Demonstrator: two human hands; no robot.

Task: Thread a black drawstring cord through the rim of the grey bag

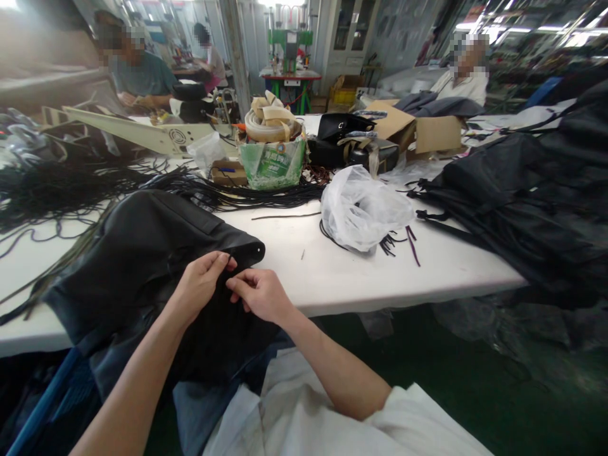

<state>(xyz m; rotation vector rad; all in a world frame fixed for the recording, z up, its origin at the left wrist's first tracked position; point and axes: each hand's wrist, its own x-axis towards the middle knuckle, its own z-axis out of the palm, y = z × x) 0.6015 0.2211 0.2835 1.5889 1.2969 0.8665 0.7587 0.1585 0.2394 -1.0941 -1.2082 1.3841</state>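
Black workpiece (142, 259), one; bare hands (260, 296), two

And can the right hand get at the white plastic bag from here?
Probably yes: between the right hand and the white plastic bag I see only tabletop and a tiny scrap.

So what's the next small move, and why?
Probably ease the right hand up to the fingertips of the left hand, to help steady the dark bit they seem to pinch. The hands are close together over the black material, just beside its rounded tab; whether the right hand holds anything can't be made out.
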